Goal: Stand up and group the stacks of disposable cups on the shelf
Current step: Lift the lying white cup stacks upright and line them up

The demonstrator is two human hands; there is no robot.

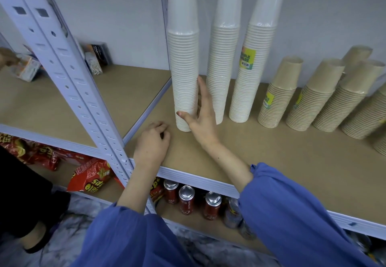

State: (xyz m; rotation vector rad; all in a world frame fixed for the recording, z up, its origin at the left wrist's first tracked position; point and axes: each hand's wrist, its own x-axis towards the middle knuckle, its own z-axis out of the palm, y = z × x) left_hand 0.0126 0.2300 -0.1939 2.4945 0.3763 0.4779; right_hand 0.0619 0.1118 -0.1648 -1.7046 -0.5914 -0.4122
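Working the leftmost white cup stack [183, 68] now. It's standing upright at the left end of the shelf board [271, 162], just beside the second white stack [222, 57]. The labelled third stack [252, 57] is standing next along, and the brown stacks [279, 95] are sitting in a row toward the right end, well apart from my hands.

My right hand [201, 116] is lying along the stack's right side, low down. The fingers are straight and touching the rims, and the thumb is splaying across the front near the base. It isn't clamping anything. My left hand [153, 141] is resting on the board just left of the stack's base, fingers curled under, gripping nothing I can see.

Handling call: I'm treating this stack as very light and tall, so it's likely tipping easily. The thin cups are probably crushing if squeezed. The neighbours' plastic wrap looks slick; I can't tell if this one is sleeved. I'm planning on holding it low to mid height, cupping both sides loosely and sliding it rather than lifting. Pushing near the top is risking a topple into the neighbour.
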